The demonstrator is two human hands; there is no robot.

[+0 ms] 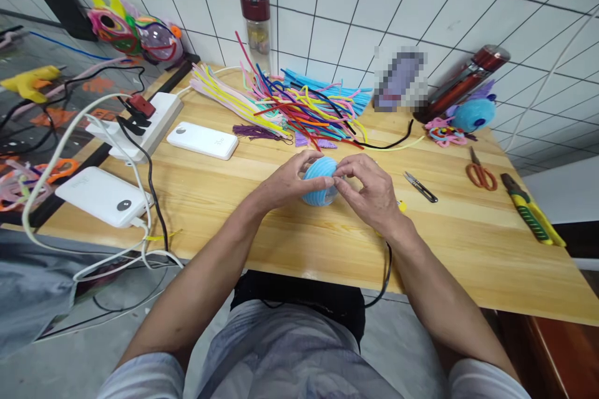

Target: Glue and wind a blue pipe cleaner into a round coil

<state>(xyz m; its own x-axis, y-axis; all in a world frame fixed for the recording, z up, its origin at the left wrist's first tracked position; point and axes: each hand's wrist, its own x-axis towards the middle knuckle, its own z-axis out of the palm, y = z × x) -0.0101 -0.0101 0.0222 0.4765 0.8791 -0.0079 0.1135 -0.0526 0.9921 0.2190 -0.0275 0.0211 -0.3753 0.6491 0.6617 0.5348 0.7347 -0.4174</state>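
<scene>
Centre of frame: one light-blue ribbed ball (319, 179), grasped between left hand (289, 182) and right hand (367, 190), just above wooden worktop (468, 249). Upper centre: heap of pipe cleaners (299, 106). Left: two white power banks (203, 139) (103, 196), one power strip (140, 124). Right: one snips (420, 187), one orange scissors (480, 171), one yellow-handled pliers (532, 210).
</scene>
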